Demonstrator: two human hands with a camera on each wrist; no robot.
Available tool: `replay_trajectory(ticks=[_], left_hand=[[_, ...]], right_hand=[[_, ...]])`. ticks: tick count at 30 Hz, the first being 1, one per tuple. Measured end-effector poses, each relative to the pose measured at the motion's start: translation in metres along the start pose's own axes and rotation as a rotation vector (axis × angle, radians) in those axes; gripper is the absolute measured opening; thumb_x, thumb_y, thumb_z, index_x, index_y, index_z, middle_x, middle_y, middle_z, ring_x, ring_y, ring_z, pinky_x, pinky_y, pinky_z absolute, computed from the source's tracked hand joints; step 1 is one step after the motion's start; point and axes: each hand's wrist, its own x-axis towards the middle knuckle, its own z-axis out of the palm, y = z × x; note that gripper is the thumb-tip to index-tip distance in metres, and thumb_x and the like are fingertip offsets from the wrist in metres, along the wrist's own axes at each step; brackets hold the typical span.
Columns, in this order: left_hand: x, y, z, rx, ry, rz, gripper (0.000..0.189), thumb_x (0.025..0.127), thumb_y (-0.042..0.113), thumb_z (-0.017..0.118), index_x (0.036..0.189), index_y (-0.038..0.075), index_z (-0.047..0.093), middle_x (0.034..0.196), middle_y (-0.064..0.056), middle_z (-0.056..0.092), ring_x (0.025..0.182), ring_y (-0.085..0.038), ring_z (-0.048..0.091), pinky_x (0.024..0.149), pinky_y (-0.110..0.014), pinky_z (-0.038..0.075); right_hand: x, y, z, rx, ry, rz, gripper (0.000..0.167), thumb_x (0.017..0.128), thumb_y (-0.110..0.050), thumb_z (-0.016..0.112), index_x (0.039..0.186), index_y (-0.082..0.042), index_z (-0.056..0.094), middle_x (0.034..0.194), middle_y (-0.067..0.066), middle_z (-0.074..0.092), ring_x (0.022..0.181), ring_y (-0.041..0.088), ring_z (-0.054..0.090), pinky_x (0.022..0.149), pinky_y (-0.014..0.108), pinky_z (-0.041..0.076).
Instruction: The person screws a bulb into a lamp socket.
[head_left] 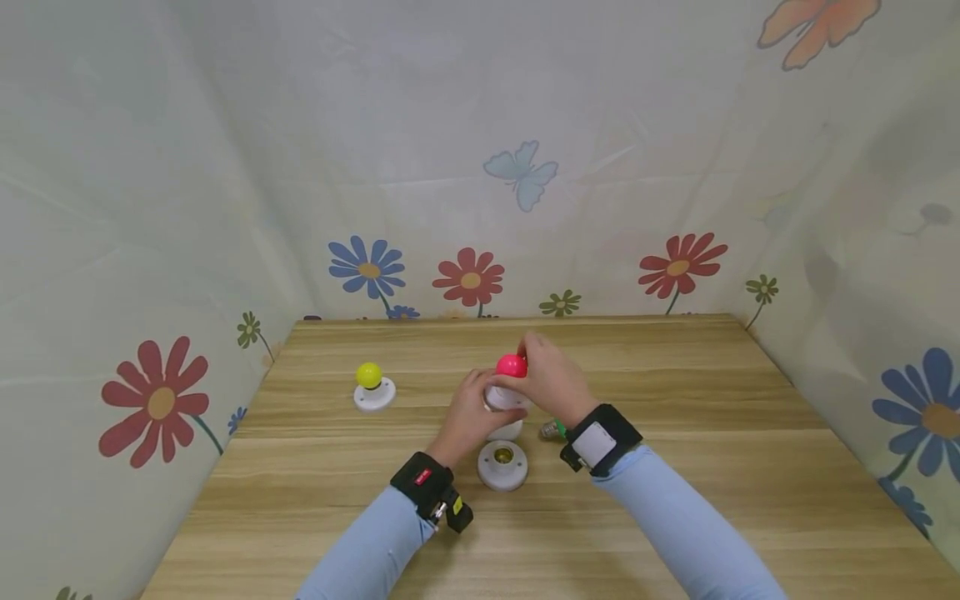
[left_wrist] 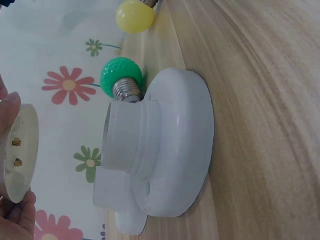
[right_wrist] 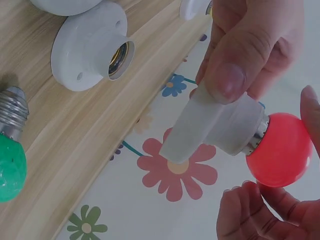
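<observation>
My left hand (head_left: 468, 417) grips a white lamp socket (right_wrist: 200, 125) by its round base, lifted above the table. A red light bulb (right_wrist: 279, 150) sits in the socket's mouth, a strip of its metal collar showing. My right hand (head_left: 555, 383) has its thumb and fingertips around the bulb's glass. In the left wrist view the held base (left_wrist: 22, 155) shows its underside with two brass screws. Below the hands, an unfilled white socket (head_left: 502, 465) rests on the wood, with another socket (right_wrist: 92, 45) behind it. By the right wrist lies a green bulb (left_wrist: 120, 75).
At the table's left, a yellow bulb (head_left: 369, 375) stands upright in a white socket (head_left: 375, 395). Another yellow bulb (left_wrist: 135, 16) lies beyond the green one, out of sight in the head view. A flower-printed cloth (head_left: 420, 192) hangs behind the wooden table (head_left: 675, 533).
</observation>
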Motion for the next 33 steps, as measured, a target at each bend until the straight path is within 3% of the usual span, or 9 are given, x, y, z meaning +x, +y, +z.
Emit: replay_trajectory(ticks=[5, 14, 20, 24, 28, 30, 33], left_hand=[[0.0, -0.001, -0.001, 0.013, 0.002, -0.008, 0.067, 0.077, 0.04, 0.081, 0.134, 0.018, 0.055, 0.126, -0.003, 0.054, 0.114, -0.02, 0.054, 0.092, -0.038, 0.052], [0.002, -0.004, 0.001, 0.037, 0.02, 0.001, 0.067, 0.076, 0.04, 0.081, 0.132, 0.013, 0.056, 0.123, -0.005, 0.055, 0.111, -0.022, 0.054, 0.091, -0.041, 0.051], [0.002, -0.004, 0.002, 0.023, 0.01, -0.004, 0.067, 0.076, 0.041, 0.081, 0.132, 0.014, 0.056, 0.125, -0.004, 0.055, 0.113, -0.022, 0.054, 0.093, -0.041, 0.051], [0.002, -0.004, 0.002, 0.025, 0.002, -0.029, 0.068, 0.076, 0.043, 0.08, 0.134, 0.017, 0.055, 0.127, -0.002, 0.054, 0.115, -0.021, 0.054, 0.095, -0.041, 0.051], [0.002, -0.004, 0.001, 0.019, 0.002, -0.039, 0.066, 0.077, 0.043, 0.08, 0.133, 0.019, 0.055, 0.127, -0.002, 0.053, 0.115, -0.022, 0.054, 0.095, -0.042, 0.051], [0.002, -0.004, 0.001, 0.018, 0.002, -0.037, 0.064, 0.077, 0.041, 0.08, 0.132, 0.019, 0.056, 0.126, -0.002, 0.054, 0.115, -0.022, 0.055, 0.094, -0.042, 0.052], [0.001, -0.005, 0.001, 0.008, 0.0, -0.032, 0.062, 0.078, 0.038, 0.081, 0.131, 0.017, 0.057, 0.125, -0.003, 0.054, 0.114, -0.023, 0.055, 0.094, -0.043, 0.052]], right_hand=[[0.001, -0.001, -0.002, 0.018, -0.019, -0.018, 0.057, 0.076, -0.048, 0.079, 0.102, -0.005, 0.054, 0.09, 0.008, 0.059, 0.074, 0.018, 0.056, 0.063, 0.027, 0.055], [0.004, 0.004, -0.015, 0.149, -0.186, -0.171, 0.05, 0.083, -0.013, 0.076, 0.128, -0.002, 0.058, 0.122, 0.014, 0.064, 0.104, 0.026, 0.062, 0.091, 0.04, 0.054], [0.003, 0.004, -0.021, 0.183, -0.249, -0.171, 0.06, 0.083, -0.012, 0.076, 0.138, -0.003, 0.051, 0.131, 0.015, 0.06, 0.117, 0.028, 0.06, 0.099, 0.043, 0.049], [0.001, 0.002, -0.017, 0.156, -0.192, -0.099, 0.066, 0.082, -0.028, 0.078, 0.137, -0.002, 0.05, 0.128, 0.017, 0.061, 0.11, 0.03, 0.062, 0.091, 0.043, 0.054], [0.001, 0.001, -0.009, 0.058, -0.06, -0.024, 0.06, 0.08, -0.043, 0.077, 0.118, -0.002, 0.055, 0.103, 0.013, 0.063, 0.083, 0.023, 0.061, 0.07, 0.033, 0.058], [0.001, 0.0, -0.005, 0.004, -0.013, -0.016, 0.057, 0.079, -0.046, 0.077, 0.108, -0.002, 0.055, 0.093, 0.011, 0.059, 0.074, 0.02, 0.057, 0.064, 0.028, 0.056], [0.001, -0.001, -0.003, -0.021, 0.003, -0.025, 0.054, 0.079, -0.045, 0.078, 0.104, -0.004, 0.054, 0.089, 0.009, 0.058, 0.071, 0.017, 0.055, 0.063, 0.026, 0.056]])
